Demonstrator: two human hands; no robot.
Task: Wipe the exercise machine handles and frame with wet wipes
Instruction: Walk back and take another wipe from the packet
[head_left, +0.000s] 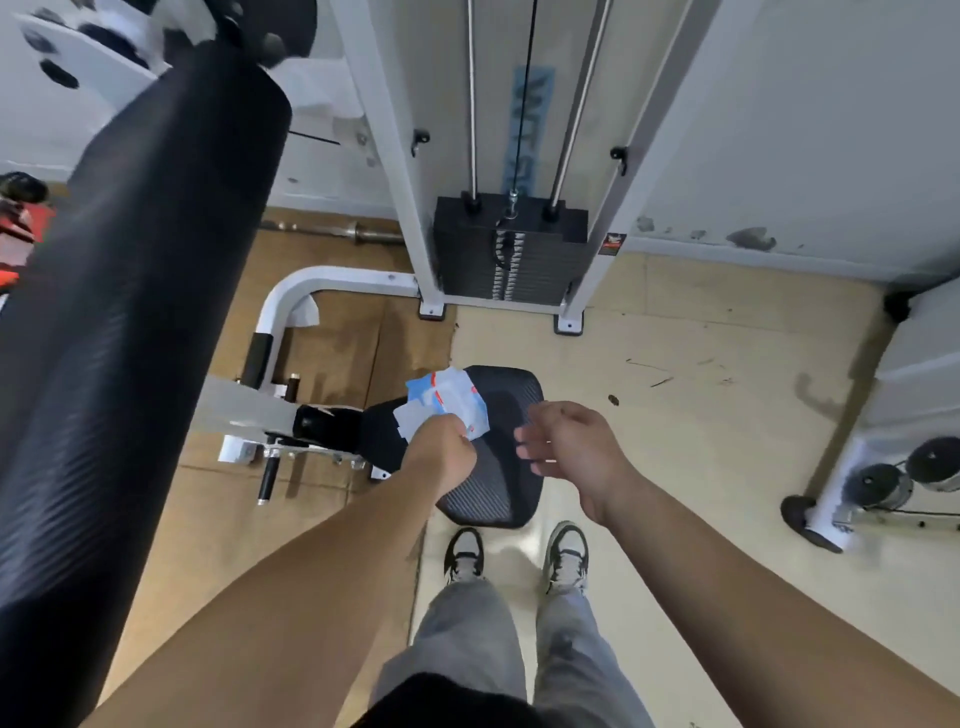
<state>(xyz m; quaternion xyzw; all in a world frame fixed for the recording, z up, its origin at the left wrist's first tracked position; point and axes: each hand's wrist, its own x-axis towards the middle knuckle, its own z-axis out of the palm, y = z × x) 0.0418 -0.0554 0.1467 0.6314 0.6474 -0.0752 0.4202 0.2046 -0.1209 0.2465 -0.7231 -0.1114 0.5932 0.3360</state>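
Observation:
My left hand (441, 452) grips a blue, white and red pack of wet wipes (441, 402) above the black seat (501, 467) of the exercise machine. My right hand (569, 447) hovers just to the right of the pack, fingers loosely curled and apart, holding nothing. The machine's white frame (384, 135) rises behind the seat, with the black weight stack (511, 244) between its uprights. A thick black foam-covered roller pad (135, 291) fills the left side, close to my head.
A white curved base tube (291, 296) and a small black handle (269, 475) lie left of the seat over brown cardboard. A dumbbell rack (893, 478) stands at the right. A barbell (343, 228) lies by the back wall. My shoes (519, 553) stand just before the seat.

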